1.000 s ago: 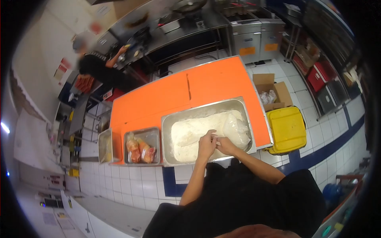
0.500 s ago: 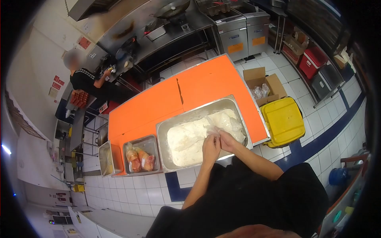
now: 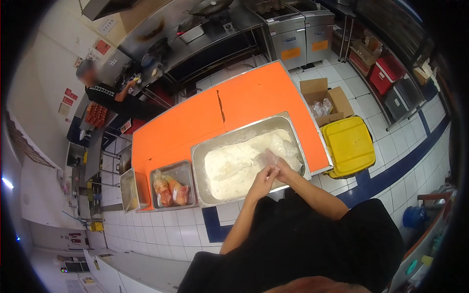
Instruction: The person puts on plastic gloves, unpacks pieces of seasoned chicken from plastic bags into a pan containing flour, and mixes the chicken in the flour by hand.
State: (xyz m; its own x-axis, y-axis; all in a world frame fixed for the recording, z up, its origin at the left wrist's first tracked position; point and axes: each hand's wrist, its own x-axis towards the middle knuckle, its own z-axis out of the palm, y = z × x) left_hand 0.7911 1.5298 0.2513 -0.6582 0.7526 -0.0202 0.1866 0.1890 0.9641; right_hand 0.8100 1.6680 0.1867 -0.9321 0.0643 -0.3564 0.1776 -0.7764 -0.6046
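Observation:
Both my hands are over a large steel tray (image 3: 199, 181) of white flour (image 3: 227, 168), near its right front side. A thin clear plastic glove (image 3: 271, 156) appears to cover the fingers of my right hand (image 3: 285, 172), which point forward, stretched out and slightly blurred. My left hand (image 3: 265, 177) is closed beside it, its fingers pinching the plastic near the right palm. In the tray's right end, a clear plastic bag (image 3: 287, 148) lies on the flour, just beyond my right hand.
The tray stands on an orange-topped table (image 3: 181, 132). Left of it, a smaller steel pan (image 3: 191, 173) holds bagged meat (image 3: 165, 190), beside another metal container (image 3: 128, 190). A yellow-lidded bin (image 3: 348, 146) and an open cardboard box (image 3: 342, 101) stand right. A co-worker (image 3: 105, 93) stands at the far-left counter.
My right hand's fingers have extended forward into the plastic, which was bunched between both hands before. My left hand has shifted slightly toward me. The co-worker's head and arm have moved a little.

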